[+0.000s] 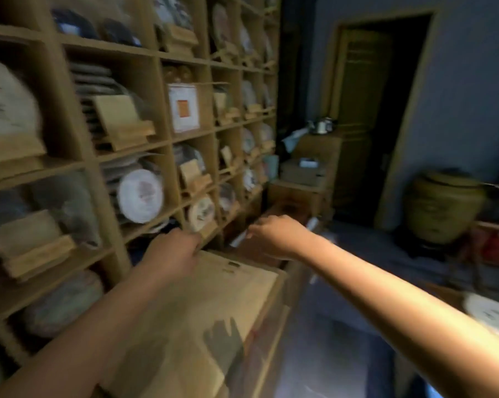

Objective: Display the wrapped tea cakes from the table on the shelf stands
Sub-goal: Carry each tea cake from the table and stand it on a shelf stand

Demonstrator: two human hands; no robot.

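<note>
Reaching forward, both hands stretch toward the lower part of a tall wooden shelf (145,56) divided into square compartments. The left hand (172,252) sits at the front edge of a low compartment, just below a wrapped tea cake (201,213) that stands tilted on a small wooden stand (209,228); its fingers are turned away and smeared by motion, so I cannot tell whether they hold anything. The right hand (274,234) hangs further right, near the shelf's lower right corner, fingers curled; a thin pale object (239,238) shows at its fingertips, too blurred to identify or to say if it is pinched. Another tea cake in white wrapper (140,195) leans upright one compartment to the left, in front of a stack of more cakes. Several compartments hold bare stands (119,117). Below the hands lies a large cardboard box (202,311), against the shelf's foot. At the frame's right edge, one more wrapped cake (492,314) rests on a surface. A yellow ceramic jar (441,206) stands beyond it.
</note>
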